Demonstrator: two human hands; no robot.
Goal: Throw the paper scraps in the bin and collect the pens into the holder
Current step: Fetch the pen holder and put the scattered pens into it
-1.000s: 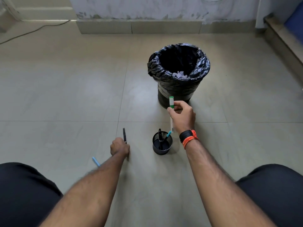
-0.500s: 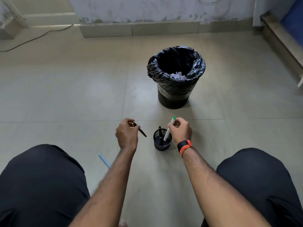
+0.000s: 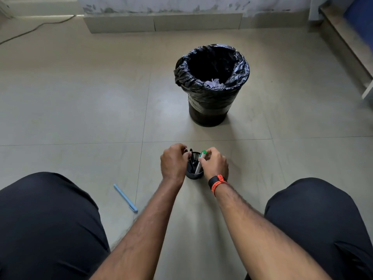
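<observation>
Right hand: the right hand (image 3: 214, 166) sits just beside the right side of the holder, fingers curled and pinching the white marker near its top.
White marker: the white marker (image 3: 199, 163) has a green cap; its lower end is down inside the holder and its long axis leans, the capped end pointing up and away from the person, slightly to the right.
Left hand: the left hand (image 3: 174, 163) is at the left side of the holder, fingers bent and pinching the black pen near its upper end.
Black pen: the black pen (image 3: 191, 156) stands nearly upright, tilted a little, its lower part inside the holder; its tip is hidden.
Holder: the holder (image 3: 194, 174) is a small black mesh cup standing upright on the floor between the two hands, with other dark pens in it.
Wristband: a black and orange wristband (image 3: 217, 181) wraps the right wrist.
Blue pen: the blue pen (image 3: 125, 197) lies flat on the floor near the left knee, well apart from the holder, its long axis running diagonally from far-left to near-right.
Bin: the bin (image 3: 211, 106) stands upright beyond the holder, lined with a black bag.
Paper scraps: white paper scraps (image 3: 215, 83) lie inside the bin.
Floor: the floor (image 3: 80, 102) is pale tile.
</observation>
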